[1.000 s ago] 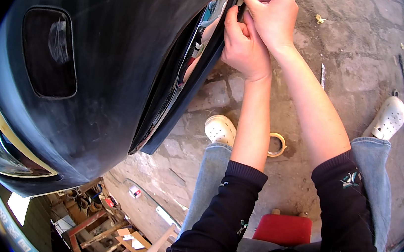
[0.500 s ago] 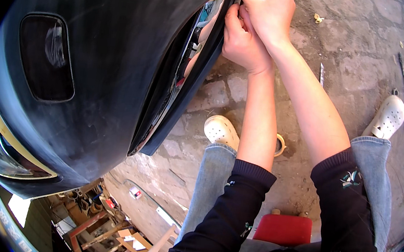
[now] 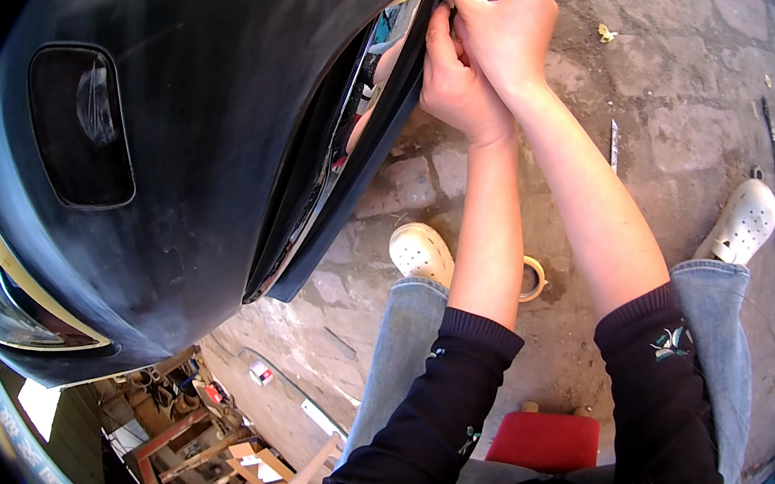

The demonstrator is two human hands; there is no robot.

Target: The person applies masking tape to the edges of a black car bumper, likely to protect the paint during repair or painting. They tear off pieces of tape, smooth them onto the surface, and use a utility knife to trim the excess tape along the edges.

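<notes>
The black car bumper (image 3: 187, 152) fills the left; at its upper edge the left hand (image 3: 458, 83) pinches the dark trim strip (image 3: 394, 99), and the right hand (image 3: 503, 21) curls closed on it above. Best pressed along evenly, in small steps.

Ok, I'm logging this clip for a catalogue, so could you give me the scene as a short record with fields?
setting: paved stone ground, outdoors
main object: dark car bumper with a dark trim strip along its edge
left hand: fingers closed at the strip's upper end
right hand: fingers pinched at the same spot, touching the left hand
nearby: tape roll on the ground, red stool under the person
footwear: white clogs
</notes>
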